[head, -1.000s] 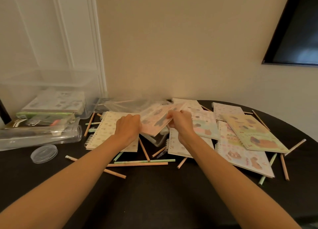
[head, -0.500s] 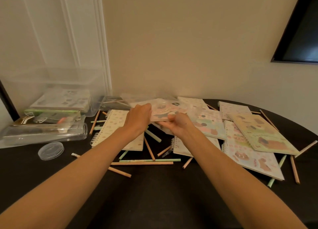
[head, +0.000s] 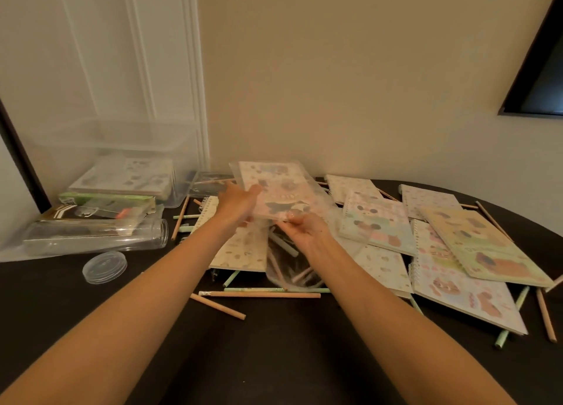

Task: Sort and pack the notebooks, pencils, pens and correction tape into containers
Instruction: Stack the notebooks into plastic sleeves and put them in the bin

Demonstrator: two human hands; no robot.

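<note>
The dark worktop (head: 274, 359) carries the whole jumble, so sorting likely goes piece by piece. The clear tub (head: 100, 148) at far left already holds stacked notebooks, probably the destination. The pink notebook (head: 274, 188), in a clear sleeve (head: 312, 191), is held above the pile's middle, cover up, with its long axis running away toward the wall (head: 335, 84) and its far end tipped higher. The left hand (head: 236, 205) grips its left edge and the right hand (head: 304, 234) pinches the near edge, likely steadying the slippery wrap. Pencils (head: 259, 295) lie scattered beneath
</note>
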